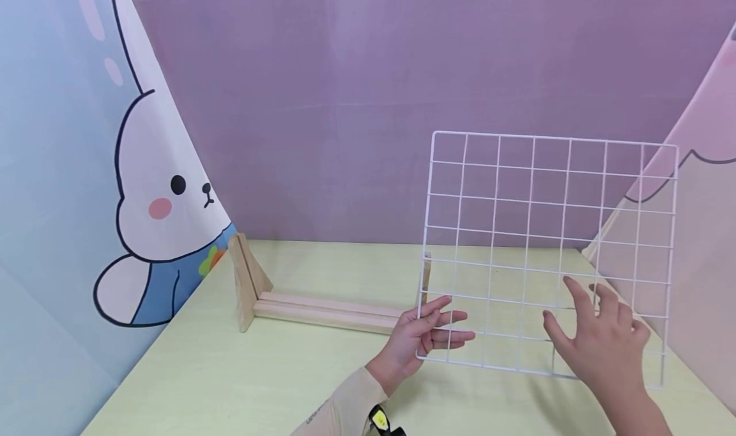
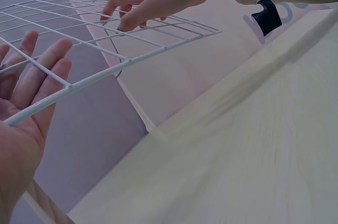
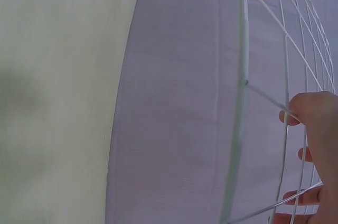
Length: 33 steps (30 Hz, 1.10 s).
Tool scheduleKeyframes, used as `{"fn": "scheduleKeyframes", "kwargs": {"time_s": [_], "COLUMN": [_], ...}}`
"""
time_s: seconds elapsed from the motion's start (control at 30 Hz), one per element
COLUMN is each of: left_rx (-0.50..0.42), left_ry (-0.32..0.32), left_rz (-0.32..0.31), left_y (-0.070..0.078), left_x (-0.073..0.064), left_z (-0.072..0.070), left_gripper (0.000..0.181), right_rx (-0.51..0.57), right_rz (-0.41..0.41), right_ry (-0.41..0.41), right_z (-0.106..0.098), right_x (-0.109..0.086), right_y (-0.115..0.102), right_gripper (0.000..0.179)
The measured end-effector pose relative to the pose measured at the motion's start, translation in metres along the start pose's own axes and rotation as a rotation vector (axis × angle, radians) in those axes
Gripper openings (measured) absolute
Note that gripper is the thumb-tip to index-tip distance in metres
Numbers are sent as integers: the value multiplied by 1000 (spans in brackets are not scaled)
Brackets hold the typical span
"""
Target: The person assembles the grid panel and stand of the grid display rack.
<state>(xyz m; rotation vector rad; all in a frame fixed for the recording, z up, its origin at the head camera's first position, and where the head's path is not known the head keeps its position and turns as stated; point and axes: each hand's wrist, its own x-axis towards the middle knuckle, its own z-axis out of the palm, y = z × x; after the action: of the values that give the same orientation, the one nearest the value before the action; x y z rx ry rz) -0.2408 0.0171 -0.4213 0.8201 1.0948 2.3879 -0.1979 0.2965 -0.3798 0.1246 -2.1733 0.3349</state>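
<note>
Here, wire grid (image 1: 528, 234) in left grip (image 1: 413, 341) by edge (image 1: 426, 226), near right grip (image 1: 604, 343).

Wooden stand (image 1: 328, 315) on pale table (image 1: 172, 385)

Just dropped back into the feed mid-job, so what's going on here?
A person holds a white rectangular wire grid raised above the pale yellow flat tabletop. The left hand grips it near its lower left corner; the right hand spreads its fingers at the lower right, contact unclear. A light-brown, long-barred wooden stand rests on the tabletop, to the left.
</note>
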Motion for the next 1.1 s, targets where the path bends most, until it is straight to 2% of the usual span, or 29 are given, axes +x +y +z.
{"fn": "scheduleKeyframes", "kwargs": {"time_s": [0.2, 0.4, 0.6, 0.83, 1.1], "left_rx": [-14, -20, -26, -33, -22], "left_ry": [-5, -6, 0, -2, 41], "left_rz": [0, -13, -20, -17, -61], "left_y": [-2, -3, -5, -7, -10], "left_x": [-1, -2, -2, -2, -3], "left_z": [0, -1, -2, -2, -4], "left_gripper": [31, 30, 35, 30, 39], "right_rx": [-2, 10, 24, 26, 33], "right_rz": [-41, -9, -3, 21, 12], "right_ry": [63, 37, 32, -22, 6], "right_z": [2, 2, 2, 0, 0], "right_x": [1, 0, 0, 0, 1], "right_y": [1, 2, 3, 5, 6], "right_gripper": [66, 68, 74, 75, 68]}}
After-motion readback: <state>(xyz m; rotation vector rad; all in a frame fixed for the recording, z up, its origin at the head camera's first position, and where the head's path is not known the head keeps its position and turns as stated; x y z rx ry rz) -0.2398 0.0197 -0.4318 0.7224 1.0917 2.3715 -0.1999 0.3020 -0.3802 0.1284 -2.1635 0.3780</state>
